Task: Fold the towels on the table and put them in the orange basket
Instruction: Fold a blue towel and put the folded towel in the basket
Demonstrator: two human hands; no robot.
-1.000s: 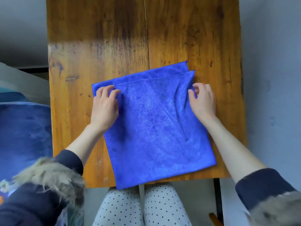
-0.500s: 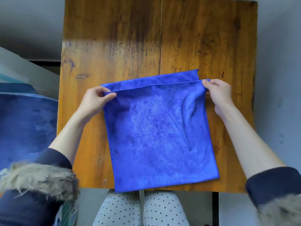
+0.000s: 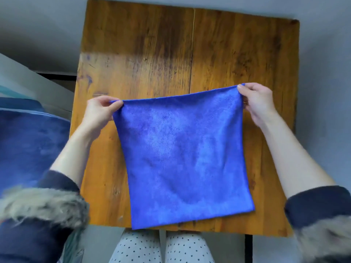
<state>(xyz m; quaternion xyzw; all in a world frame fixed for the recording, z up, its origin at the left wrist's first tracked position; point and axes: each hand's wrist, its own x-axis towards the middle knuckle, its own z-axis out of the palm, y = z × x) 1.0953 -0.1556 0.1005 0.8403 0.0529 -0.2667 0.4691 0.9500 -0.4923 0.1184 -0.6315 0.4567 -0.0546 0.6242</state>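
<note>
From the head view, the left hand (image 3: 98, 112) and right hand (image 3: 255, 100) each pinch a far corner of the blue towel (image 3: 182, 158), fingers clamped on cloth, mid-frame over the wooden bench (image 3: 152, 54). Folding seems underway; next, bring the held edge toward the near edge. No basket shows.

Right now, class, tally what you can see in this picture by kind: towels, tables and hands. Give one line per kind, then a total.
Towels: 1, the blue towel, pinched at its far corners.
Tables: 1, the wooden table.
Hands: 2, the left hand and the right hand.
Orange baskets: 0 in view.
Total: 4
</note>
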